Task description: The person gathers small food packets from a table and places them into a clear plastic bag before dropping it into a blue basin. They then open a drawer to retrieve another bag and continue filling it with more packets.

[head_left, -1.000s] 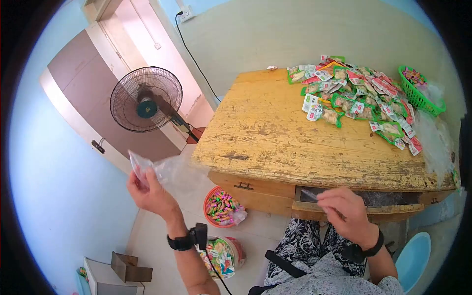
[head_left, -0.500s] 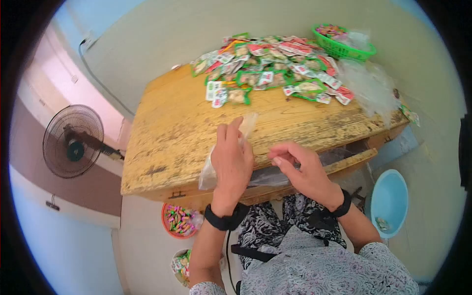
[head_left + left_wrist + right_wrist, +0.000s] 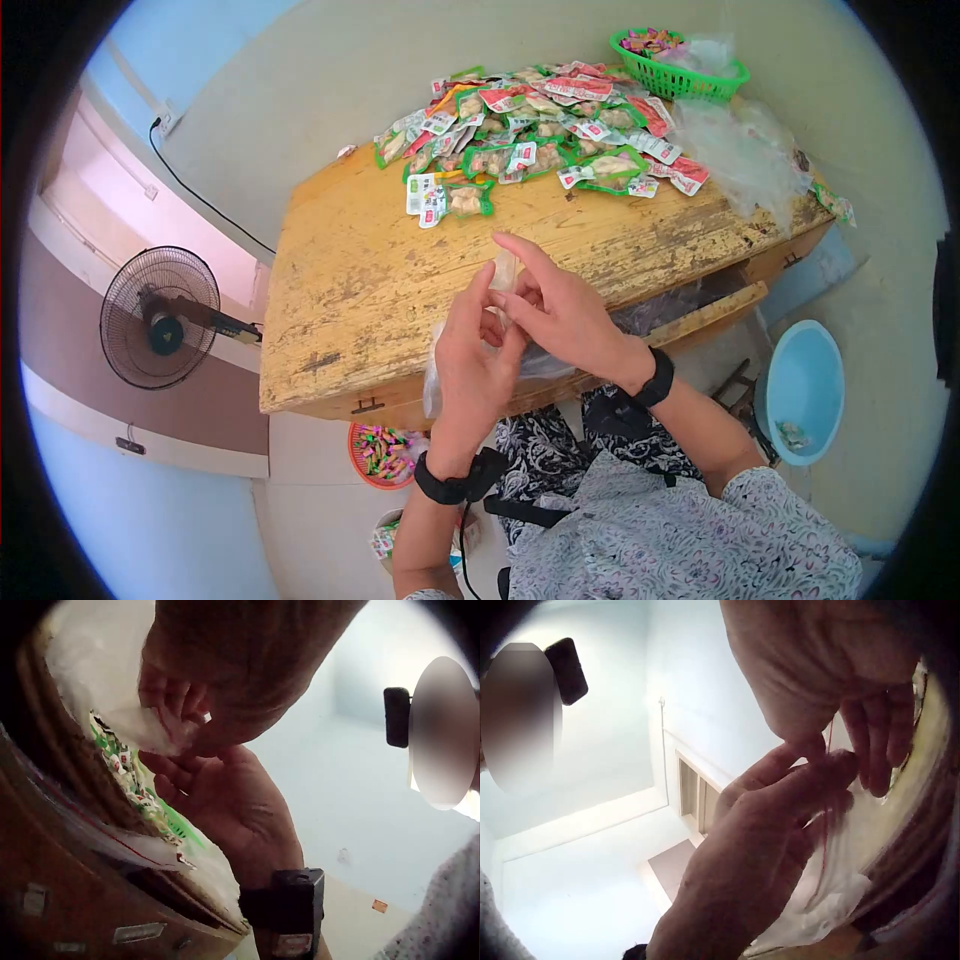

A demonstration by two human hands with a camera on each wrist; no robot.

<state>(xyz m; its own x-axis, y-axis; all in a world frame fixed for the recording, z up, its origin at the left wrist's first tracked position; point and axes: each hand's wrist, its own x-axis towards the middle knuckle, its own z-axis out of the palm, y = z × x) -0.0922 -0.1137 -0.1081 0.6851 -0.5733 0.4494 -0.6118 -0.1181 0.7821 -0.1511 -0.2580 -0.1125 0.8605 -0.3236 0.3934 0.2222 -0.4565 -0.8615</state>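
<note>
Just above the table's front edge, both hands meet at a clear plastic zip bag (image 3: pixel 433 375). My left hand (image 3: pixel 472 355) pinches the bag near its upper edge, and the rest of it hangs behind that hand. The fingers of my right hand (image 3: pixel 575 325) come in from the other side and pinch the same edge, with its index finger stretched forward. A thin red line runs along the bag (image 3: pixel 826 847) between the fingertips in the right wrist view. In the left wrist view, whitish film (image 3: pixel 97 667) spreads beside the left hand.
Snack packets (image 3: pixel 540 130) lie heaped on the worn wooden table (image 3: pixel 350 280), beside a green basket (image 3: pixel 690 80) and loose plastic bags (image 3: pixel 735 160). An open drawer (image 3: pixel 715 320) juts out below. A red basket (image 3: pixel 355 460), blue basin (image 3: pixel 800 395) and fan (image 3: pixel 160 320) stand around.
The left hand has brought the plastic bag from the far left to the table's front edge. The right hand has moved left from the drawer to meet it. The head view has swung right.
</note>
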